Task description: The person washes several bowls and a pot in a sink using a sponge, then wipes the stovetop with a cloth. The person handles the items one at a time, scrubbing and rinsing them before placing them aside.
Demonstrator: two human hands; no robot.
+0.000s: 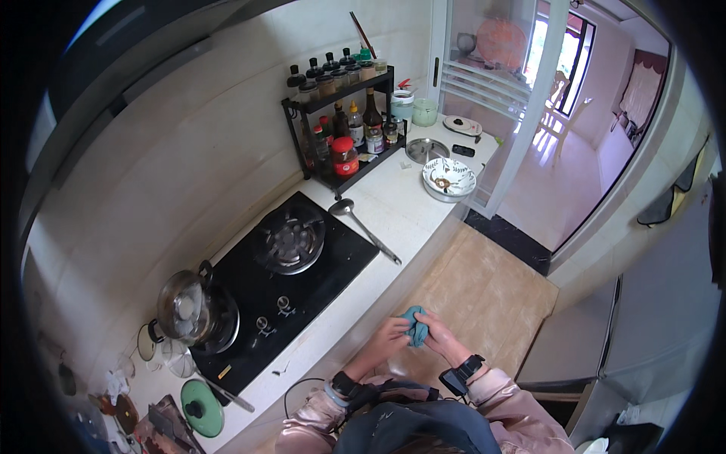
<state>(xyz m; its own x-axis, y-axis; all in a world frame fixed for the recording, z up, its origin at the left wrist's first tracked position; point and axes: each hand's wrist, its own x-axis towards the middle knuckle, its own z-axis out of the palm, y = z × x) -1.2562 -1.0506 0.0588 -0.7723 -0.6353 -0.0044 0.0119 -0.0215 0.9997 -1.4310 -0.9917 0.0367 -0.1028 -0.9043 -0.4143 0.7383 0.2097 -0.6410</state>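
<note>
A bunched teal cloth [417,328] is held between both hands, out over the floor beside the counter edge. My left hand [391,336] grips its left side, fingers curled against the folds. On the other side my right hand [438,332] is closed around the cloth with the thumb on top. Both wrists wear black straps with small devices. To the left lies a black glass gas hob [317,284] with two burners; its right-hand burner [292,238] carries no pot. A steel pot [190,312] with a glass lid stands on the other burner.
A steel ladle [366,230] lies beside the hob. Behind it stands a black spice rack [349,93] with jars and bottles. A patterned bowl [449,177], a metal lid [427,150] and a green lid [202,408] rest on the counter. A glass door [488,102] stands at the counter's end.
</note>
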